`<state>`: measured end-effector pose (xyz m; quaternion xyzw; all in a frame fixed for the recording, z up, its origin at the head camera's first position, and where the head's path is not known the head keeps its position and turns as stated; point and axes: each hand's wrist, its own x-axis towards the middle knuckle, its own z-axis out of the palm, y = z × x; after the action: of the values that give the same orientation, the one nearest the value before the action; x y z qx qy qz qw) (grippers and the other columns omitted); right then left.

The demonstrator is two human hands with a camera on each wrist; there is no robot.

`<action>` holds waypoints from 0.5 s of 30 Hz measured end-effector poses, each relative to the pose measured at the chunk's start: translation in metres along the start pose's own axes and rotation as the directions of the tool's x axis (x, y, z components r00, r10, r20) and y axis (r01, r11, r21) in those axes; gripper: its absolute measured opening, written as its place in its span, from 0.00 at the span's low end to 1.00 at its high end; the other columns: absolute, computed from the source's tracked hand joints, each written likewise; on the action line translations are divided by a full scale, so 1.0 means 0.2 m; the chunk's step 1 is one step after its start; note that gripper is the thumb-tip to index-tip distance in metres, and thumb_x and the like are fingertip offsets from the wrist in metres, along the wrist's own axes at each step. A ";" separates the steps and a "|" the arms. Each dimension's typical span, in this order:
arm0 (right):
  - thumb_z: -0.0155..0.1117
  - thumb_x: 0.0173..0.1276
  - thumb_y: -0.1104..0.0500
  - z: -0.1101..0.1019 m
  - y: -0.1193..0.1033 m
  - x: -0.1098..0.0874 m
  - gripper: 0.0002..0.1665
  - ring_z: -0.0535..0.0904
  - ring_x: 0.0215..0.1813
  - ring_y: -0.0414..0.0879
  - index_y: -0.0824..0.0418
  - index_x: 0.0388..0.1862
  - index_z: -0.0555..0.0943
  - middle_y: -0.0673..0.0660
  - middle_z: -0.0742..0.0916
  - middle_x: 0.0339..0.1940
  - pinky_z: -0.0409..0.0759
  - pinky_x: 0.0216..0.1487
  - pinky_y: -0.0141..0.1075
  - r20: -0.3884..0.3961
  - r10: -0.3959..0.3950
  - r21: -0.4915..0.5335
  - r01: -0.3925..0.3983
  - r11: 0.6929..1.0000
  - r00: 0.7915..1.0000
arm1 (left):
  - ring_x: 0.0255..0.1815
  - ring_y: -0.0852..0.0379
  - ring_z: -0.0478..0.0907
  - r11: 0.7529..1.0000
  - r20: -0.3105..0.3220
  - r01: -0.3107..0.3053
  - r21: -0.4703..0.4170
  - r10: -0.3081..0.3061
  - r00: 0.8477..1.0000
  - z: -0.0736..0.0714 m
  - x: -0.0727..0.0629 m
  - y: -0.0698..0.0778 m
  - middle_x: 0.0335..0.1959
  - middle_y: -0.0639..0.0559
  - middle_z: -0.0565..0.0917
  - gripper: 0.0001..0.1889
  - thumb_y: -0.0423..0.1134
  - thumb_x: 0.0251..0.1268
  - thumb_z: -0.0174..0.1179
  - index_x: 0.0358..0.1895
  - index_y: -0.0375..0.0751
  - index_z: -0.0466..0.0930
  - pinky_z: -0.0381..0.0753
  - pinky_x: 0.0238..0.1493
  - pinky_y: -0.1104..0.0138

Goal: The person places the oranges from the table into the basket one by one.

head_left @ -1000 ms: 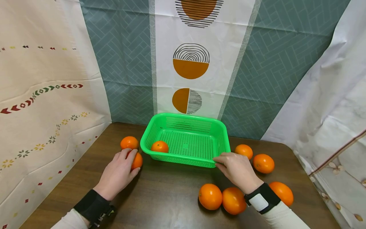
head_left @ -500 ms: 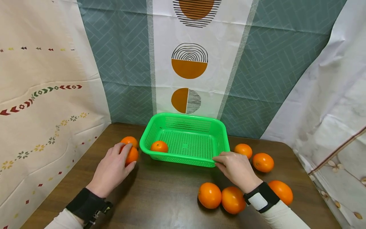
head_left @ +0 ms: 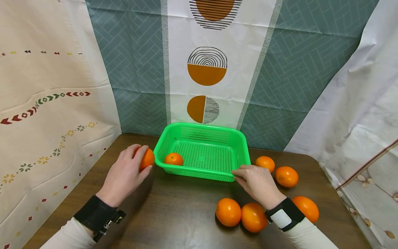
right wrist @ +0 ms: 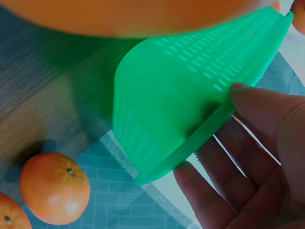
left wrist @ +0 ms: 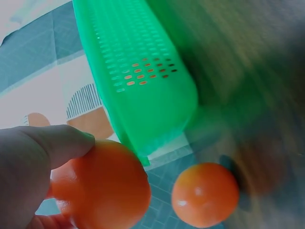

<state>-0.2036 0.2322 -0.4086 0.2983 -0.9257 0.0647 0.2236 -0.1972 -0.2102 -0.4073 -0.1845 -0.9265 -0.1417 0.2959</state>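
Note:
My left hand (head_left: 125,173) holds an orange (head_left: 147,159) beside the left end of a green plastic basket (head_left: 202,175). Up close in the left wrist view, thumb and fingers grip this orange (left wrist: 112,186), which hangs clear of the tabletop. A second orange (left wrist: 205,194) lies past it there; in the head view it is hidden behind the hand and the held fruit. One orange (head_left: 174,159) sits inside the basket at its near left corner. My right hand (head_left: 256,181) pinches the basket's rim at the near right corner, thumb on the outer side (right wrist: 257,107).
Right of the basket lie two oranges, a smaller one (head_left: 265,164) and a larger one (head_left: 286,176). Nearer, two more oranges (head_left: 228,212) touch beside the right wrist, and another orange (head_left: 306,209) is partly behind the forearm. Patterned cloth (head_left: 136,86) hangs behind the wooden table (head_left: 174,214).
My left hand has lifted the orange off the table, shifting first left, then up and toward the basket's left rim. The right hand stays on the basket.

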 end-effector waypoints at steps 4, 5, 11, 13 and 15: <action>0.88 0.63 0.61 0.00 0.00 0.00 0.14 0.89 0.38 0.43 0.50 0.46 0.96 0.44 0.91 0.40 0.87 0.33 0.42 0.003 -0.001 0.001 0.001 1.000 1.000 | 0.57 0.29 0.77 1.000 -0.002 -0.015 -0.002 0.015 1.000 -0.01 0.04 0.02 0.62 0.32 0.77 0.35 0.40 0.64 0.81 0.71 0.31 0.77 0.89 0.44 0.39; 0.88 0.63 0.61 -0.01 0.00 0.00 0.14 0.89 0.38 0.43 0.50 0.46 0.96 0.44 0.91 0.40 0.87 0.33 0.42 0.004 -0.001 0.001 0.000 1.000 1.000 | 0.57 0.29 0.77 1.000 0.000 -0.018 -0.002 0.018 1.000 -0.01 0.05 0.02 0.62 0.31 0.77 0.35 0.40 0.64 0.81 0.71 0.31 0.77 0.89 0.44 0.39; 0.88 0.62 0.61 -0.01 0.00 0.00 0.14 0.89 0.38 0.43 0.50 0.46 0.96 0.44 0.91 0.39 0.87 0.32 0.43 0.000 0.000 -0.003 0.000 1.000 1.000 | 0.59 0.29 0.76 0.999 0.013 -0.037 -0.008 0.037 0.999 0.00 0.10 0.05 0.63 0.31 0.77 0.35 0.39 0.65 0.81 0.72 0.31 0.76 0.88 0.50 0.40; 0.88 0.62 0.61 0.00 0.00 0.00 0.14 0.89 0.38 0.43 0.50 0.46 0.96 0.44 0.91 0.39 0.87 0.32 0.43 -0.002 -0.003 -0.002 0.003 1.000 1.000 | 0.59 0.29 0.76 0.999 0.015 -0.045 -0.011 0.045 0.999 0.00 0.12 0.05 0.64 0.31 0.76 0.35 0.39 0.65 0.80 0.71 0.31 0.76 0.87 0.52 0.40; 0.88 0.62 0.61 0.00 0.00 0.00 0.15 0.89 0.38 0.43 0.50 0.46 0.96 0.44 0.91 0.39 0.87 0.33 0.43 -0.004 -0.006 -0.003 0.006 1.000 1.000 | 0.60 0.29 0.76 0.999 0.017 -0.051 -0.016 0.051 0.999 0.00 0.13 0.06 0.64 0.31 0.76 0.34 0.39 0.66 0.80 0.71 0.32 0.77 0.87 0.53 0.40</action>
<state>-0.2029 0.2316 -0.4087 0.3004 -0.9245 0.0630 0.2259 -0.2121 -0.1920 -0.3896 -0.2115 -0.9229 -0.1397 0.2898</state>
